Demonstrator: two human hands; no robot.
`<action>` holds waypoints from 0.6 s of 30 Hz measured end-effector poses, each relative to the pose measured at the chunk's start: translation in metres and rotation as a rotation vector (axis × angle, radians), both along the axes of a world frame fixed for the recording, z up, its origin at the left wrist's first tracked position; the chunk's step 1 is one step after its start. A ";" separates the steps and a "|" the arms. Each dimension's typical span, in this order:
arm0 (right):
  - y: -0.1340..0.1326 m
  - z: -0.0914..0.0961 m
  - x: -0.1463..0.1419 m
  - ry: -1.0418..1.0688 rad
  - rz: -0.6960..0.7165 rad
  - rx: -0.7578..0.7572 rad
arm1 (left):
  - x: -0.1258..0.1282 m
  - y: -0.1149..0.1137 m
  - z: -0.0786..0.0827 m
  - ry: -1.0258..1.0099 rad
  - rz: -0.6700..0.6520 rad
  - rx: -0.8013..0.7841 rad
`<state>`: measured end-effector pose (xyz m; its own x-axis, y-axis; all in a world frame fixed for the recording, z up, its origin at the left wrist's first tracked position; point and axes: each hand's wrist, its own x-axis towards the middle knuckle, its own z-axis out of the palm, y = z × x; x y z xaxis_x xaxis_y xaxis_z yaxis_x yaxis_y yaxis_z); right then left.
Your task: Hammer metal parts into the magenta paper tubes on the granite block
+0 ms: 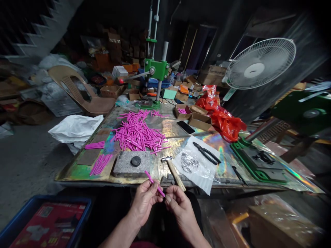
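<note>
Pink stick (151,178) lies between the two hands, slanting from upper left, table side, down to lower right. Left hand (145,199) pinches it partway along, thumb against fingers, upper end sticking out free past the grip. Lower tip meets the right hand (179,202), thumb and forefinger drawn nearly together there; cannot tell if they clasp the tip or something tiny. Key relation: tip points straight at the right fingertips, so right hand is nearer that end, left nearer the rest.

Both hands sit in front of the table's (156,168) near edge, over the lap. Stone block (120,166), black disc (136,161) on top, stands beyond and left; hammer (176,176) beyond and right, handle end at the edge. Gap of tabletop between block and hammer; room below the hands, toward the lap
</note>
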<state>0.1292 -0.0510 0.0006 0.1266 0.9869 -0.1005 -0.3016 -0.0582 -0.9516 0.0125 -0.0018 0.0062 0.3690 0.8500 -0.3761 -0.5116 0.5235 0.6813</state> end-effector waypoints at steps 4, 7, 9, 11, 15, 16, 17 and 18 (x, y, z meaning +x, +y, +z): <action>0.001 0.000 0.000 0.008 -0.003 -0.016 | 0.001 0.000 0.000 0.005 0.000 -0.007; 0.000 0.000 0.000 0.009 -0.002 -0.016 | 0.002 -0.001 -0.002 0.010 -0.004 0.004; 0.000 0.000 0.001 0.007 -0.006 -0.019 | 0.001 -0.001 -0.002 0.011 -0.006 0.010; 0.000 -0.001 0.001 0.009 -0.011 -0.023 | 0.001 -0.002 -0.002 0.011 -0.008 0.011; -0.001 -0.002 0.001 0.021 -0.026 -0.035 | 0.002 -0.002 0.002 0.019 -0.002 0.010; -0.001 -0.002 0.000 0.027 -0.034 -0.040 | 0.003 -0.002 0.003 0.024 0.003 0.011; -0.001 -0.002 0.000 0.035 -0.044 -0.045 | 0.003 -0.002 0.004 0.030 0.010 0.015; -0.001 -0.003 -0.001 0.045 -0.055 -0.051 | 0.004 -0.002 0.004 0.037 0.018 0.020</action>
